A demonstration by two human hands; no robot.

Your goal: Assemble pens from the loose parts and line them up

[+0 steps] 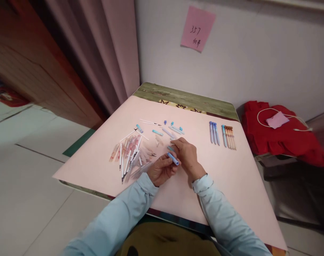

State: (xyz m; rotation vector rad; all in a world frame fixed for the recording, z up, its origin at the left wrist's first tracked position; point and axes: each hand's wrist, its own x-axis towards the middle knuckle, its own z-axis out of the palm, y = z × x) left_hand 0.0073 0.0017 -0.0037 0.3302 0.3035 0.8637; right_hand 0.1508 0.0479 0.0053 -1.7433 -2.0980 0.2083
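My left hand (160, 169) is closed around a blue pen barrel (173, 159) over the pink sheet (231, 177). My right hand (187, 153) is right beside it, fingers pinched at the barrel's far end, where a small light-blue piece (170, 148) shows. A pile of clear pen tubes and white refills (129, 154) lies just left of my hands. Loose blue pen parts (172, 129) are scattered beyond my hands.
A row of assembled blue and orange pens (222, 135) lies at the far right of the sheet. The small table (185, 97) stands against a white wall with a pink note (197, 28). Red cloth (281, 138) sits to the right, a curtain (105, 46) to the left.
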